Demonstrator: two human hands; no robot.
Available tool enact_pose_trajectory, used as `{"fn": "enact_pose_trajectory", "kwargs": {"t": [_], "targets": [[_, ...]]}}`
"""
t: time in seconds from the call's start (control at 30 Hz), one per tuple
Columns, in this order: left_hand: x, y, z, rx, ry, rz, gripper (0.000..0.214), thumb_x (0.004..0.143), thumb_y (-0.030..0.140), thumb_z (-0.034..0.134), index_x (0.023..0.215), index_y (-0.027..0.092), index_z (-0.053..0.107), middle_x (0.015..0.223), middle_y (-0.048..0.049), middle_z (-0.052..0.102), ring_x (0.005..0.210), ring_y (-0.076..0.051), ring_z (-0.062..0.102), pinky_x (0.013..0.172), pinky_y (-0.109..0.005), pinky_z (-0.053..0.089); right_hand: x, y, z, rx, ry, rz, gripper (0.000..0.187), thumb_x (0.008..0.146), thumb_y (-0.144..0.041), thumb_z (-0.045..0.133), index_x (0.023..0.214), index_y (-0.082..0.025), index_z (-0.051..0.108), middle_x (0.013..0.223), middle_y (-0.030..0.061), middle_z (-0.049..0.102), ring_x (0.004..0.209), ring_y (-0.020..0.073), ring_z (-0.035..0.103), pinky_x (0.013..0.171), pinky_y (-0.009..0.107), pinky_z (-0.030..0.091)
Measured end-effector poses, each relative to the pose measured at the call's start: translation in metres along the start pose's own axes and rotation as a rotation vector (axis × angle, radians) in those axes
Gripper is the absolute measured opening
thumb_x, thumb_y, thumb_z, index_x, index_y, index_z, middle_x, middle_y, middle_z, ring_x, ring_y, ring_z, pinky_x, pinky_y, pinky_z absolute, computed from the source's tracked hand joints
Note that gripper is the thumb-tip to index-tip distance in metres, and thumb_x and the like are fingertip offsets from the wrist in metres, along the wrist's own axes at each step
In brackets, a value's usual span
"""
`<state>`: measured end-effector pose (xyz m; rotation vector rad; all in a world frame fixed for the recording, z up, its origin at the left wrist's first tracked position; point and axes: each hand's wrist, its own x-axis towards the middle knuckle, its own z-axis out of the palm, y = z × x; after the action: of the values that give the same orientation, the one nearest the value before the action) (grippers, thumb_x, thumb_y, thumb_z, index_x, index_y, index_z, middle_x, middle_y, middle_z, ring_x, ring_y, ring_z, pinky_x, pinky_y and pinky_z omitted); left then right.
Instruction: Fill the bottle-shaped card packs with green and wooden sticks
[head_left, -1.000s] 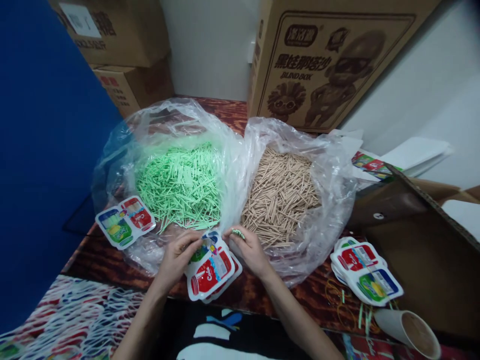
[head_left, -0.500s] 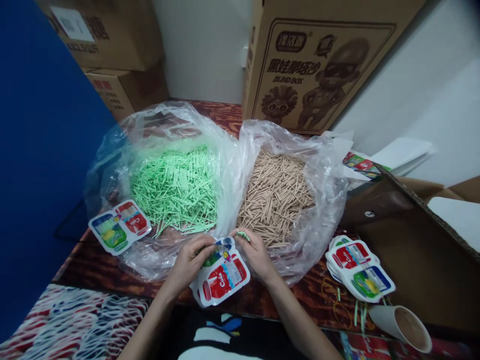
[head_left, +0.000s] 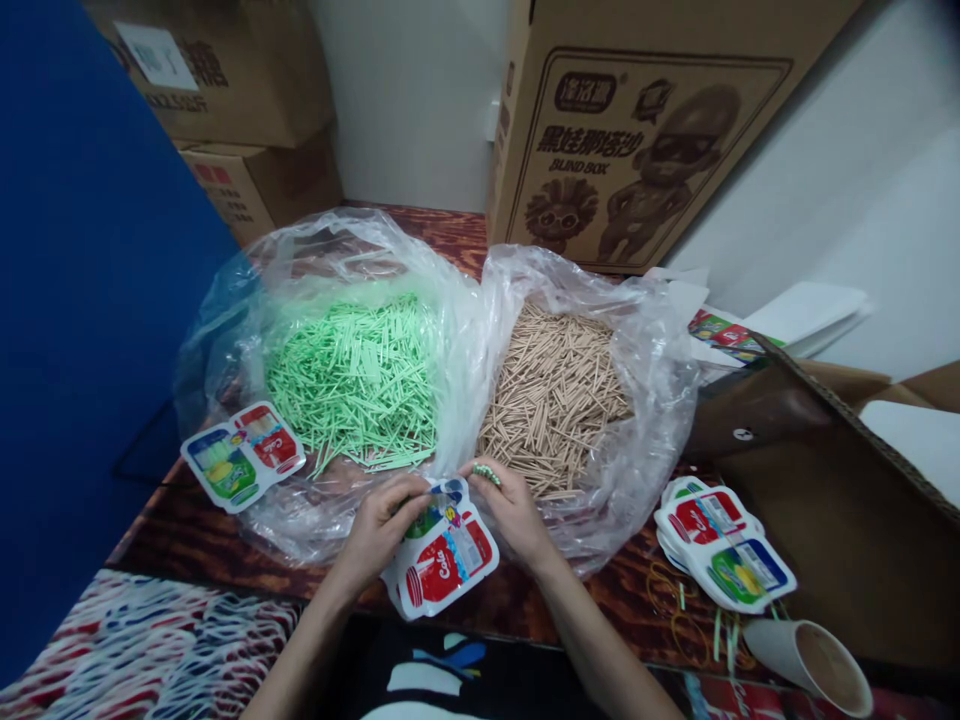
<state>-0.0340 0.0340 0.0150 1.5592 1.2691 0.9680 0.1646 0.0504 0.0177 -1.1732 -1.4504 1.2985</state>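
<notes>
My left hand (head_left: 386,518) pinches the upper left edge of a printed candy packet (head_left: 446,560), which has a red cola panel and a green lemon panel. Beside the packet's top right corner, my right hand (head_left: 508,500) is closed around a small bunch of green sticks (head_left: 486,473), their ends showing. Whether its fingertips also touch the packet I cannot tell. Just beyond my hands lie a heap of green sticks (head_left: 360,380) and a heap of brown sticks (head_left: 555,400), each in a clear plastic bag (head_left: 656,390).
At the left lies another packet (head_left: 244,455); a stack of packets (head_left: 724,545) lies at the right. A paper cup (head_left: 810,660) rests tipped near rubber bands (head_left: 686,630) and loose green sticks. An open carton (head_left: 832,520) borders the right; a tall carton (head_left: 660,140) stands behind.
The whole view has shifted slightly. Both hands keep almost the same pose at the packet, and the green sticks stay in my right hand.
</notes>
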Motion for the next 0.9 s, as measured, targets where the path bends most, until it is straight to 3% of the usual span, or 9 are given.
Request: {"fn": "enact_pose_trajectory", "kwargs": {"t": [0.3,0.67,0.9], "targets": [[0.007,0.005,0.004,-0.059,0.003,-0.041,0.021,0.081,0.036,0.059,0.079,0.020,0.072,0.087,-0.0061,0.070,0.086,-0.021,0.063,0.081,-0.031,0.047,0.009,-0.019,-0.012,-0.043,0.049,-0.080,0.019,0.090,-0.032,0.051,0.084,-0.019,0.064,0.082,0.0030,0.068,0.083,0.0186,0.061,0.079,0.029,0.044],[0.009,-0.004,0.011,-0.051,-0.042,-0.032,0.021,0.083,0.033,0.057,0.082,0.019,0.071,0.086,-0.0048,0.069,0.084,-0.020,0.062,0.078,-0.030,0.047,0.005,-0.006,-0.012,-0.035,0.037,-0.056,0.017,0.089,-0.029,0.050,0.086,-0.019,0.064,0.083,0.0027,0.066,0.081,0.0177,0.060,0.078,0.028,0.043],[0.014,-0.003,0.023,-0.088,-0.062,-0.038,0.021,0.084,0.033,0.056,0.082,0.018,0.071,0.083,-0.0039,0.067,0.081,-0.019,0.061,0.076,-0.028,0.046,0.007,-0.013,-0.016,0.009,0.057,-0.031,0.019,0.088,-0.031,0.053,0.087,-0.019,0.068,0.087,0.0037,0.070,0.085,0.0189,0.063,0.080,0.030,0.046]]}}
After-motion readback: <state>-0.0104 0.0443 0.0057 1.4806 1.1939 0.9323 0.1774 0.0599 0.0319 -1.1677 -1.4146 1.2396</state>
